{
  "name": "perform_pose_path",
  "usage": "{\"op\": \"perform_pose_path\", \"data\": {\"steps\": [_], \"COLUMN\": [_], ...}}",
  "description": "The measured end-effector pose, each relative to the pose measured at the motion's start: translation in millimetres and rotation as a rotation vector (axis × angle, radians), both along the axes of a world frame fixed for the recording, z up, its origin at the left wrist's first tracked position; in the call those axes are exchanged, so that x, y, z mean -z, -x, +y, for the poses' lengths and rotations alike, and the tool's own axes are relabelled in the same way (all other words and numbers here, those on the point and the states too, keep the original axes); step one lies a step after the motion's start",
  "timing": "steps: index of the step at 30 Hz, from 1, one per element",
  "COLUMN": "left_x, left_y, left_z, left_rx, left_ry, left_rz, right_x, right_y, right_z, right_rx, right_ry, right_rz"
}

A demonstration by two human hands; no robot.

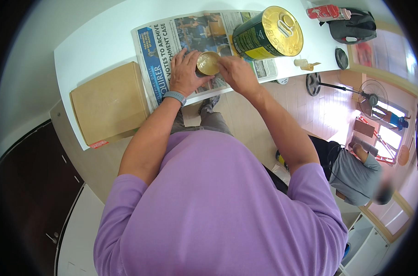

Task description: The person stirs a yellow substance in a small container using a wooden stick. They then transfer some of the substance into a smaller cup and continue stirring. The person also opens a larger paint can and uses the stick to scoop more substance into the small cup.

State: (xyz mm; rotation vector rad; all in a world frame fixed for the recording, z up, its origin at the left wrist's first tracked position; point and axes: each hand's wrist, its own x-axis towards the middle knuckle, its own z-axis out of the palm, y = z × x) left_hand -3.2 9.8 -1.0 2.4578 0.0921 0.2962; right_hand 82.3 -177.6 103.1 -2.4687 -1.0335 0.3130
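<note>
Both hands at a small can, work at its rim under way

The small round can (208, 64) is over the spread newspaper (197, 33), close to the near edge of the white bench (96, 50); whether it rests on the paper or is slightly raised cannot be told. The left hand (185, 72) curves round the can's left side, fingers on the far side and thumb on the near side, and appears to steady it. The right hand (238, 75) has its fingers drawn together at the right-hand rim; whether they pinch the rim itself or some small thing there is hidden.

What looks done is the setting up: the newspaper lies spread and the small can is within the grasp of both hands. The work at its rim seems unfinished, as both hands are engaged there. The can's top shows a glossy yellowish round, but whether that is a lid or the inside cannot be settled from this view.

The large can (268, 35), to the right on the newspaper, has its gold top and handle in place and looks unopened, with neither hand on it. A closed cardboard box (110, 102) lies at the left, also untouched.
</note>
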Motion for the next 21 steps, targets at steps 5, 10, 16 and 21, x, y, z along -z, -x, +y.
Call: {"op": "perform_pose_path", "data": {"steps": [5,10,16,21], "left_x": [2,4,1,-1], "left_y": [1,1,0,0], "left_z": [0,1,0,0], "left_rx": [-0.007,0.012,-0.001,-0.004], "left_ry": [0.012,0.02,0.021,0.014], "left_rz": [-0.009,-0.02,-0.022,-0.017], "right_x": [0,3,25,26], "right_y": [25,39,16,0], "right_z": [10,27,28,21], "right_rx": [0.171,0.284,0.317,0.381], "right_ry": [-0.052,-0.132,-0.263,-0.291], "right_rz": [0.101,0.167,0.089,0.03]}}
